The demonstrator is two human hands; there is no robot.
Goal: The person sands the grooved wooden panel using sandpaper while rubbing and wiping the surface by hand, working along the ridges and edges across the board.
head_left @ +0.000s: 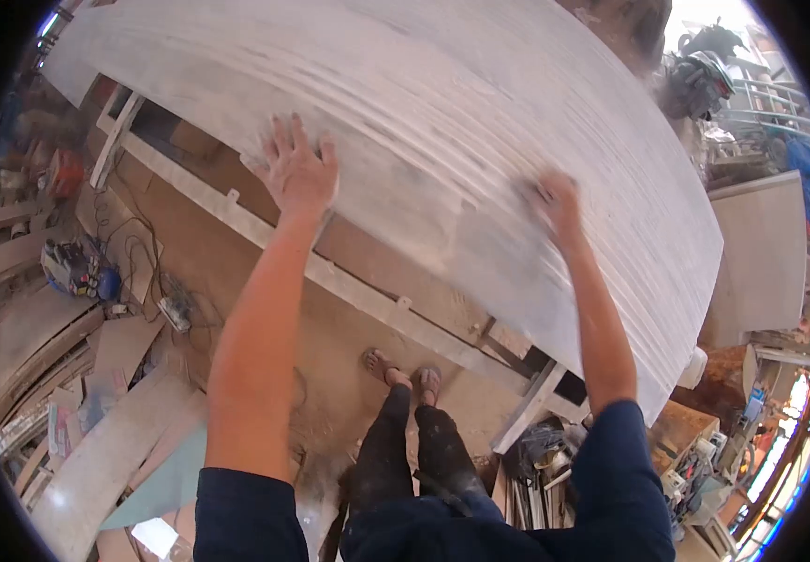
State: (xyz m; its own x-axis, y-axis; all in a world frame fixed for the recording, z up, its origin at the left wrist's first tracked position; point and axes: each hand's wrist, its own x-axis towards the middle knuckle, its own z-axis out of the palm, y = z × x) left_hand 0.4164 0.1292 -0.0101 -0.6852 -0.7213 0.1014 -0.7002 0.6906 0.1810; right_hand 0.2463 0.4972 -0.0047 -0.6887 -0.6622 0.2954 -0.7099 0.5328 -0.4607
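Note:
A large pale, dusty panel [396, 103] with long ridged grooves lies on a frame in front of me. My left hand [302, 175] rests near its close edge, palm down with fingers spread, holding nothing. Farther right, my right hand [558, 201] is on the grooved surface. It is blurred by motion, and its fingers look curled over something dark that I cannot make out. White dust coats both hands.
The frame's pale wooden rail [368, 295] runs between my feet and the panel. At left are a blue machine [77, 272], cables and stacked board offcuts [124, 440]. A board [756, 262] leans at right, near a cluttered bench [705, 459].

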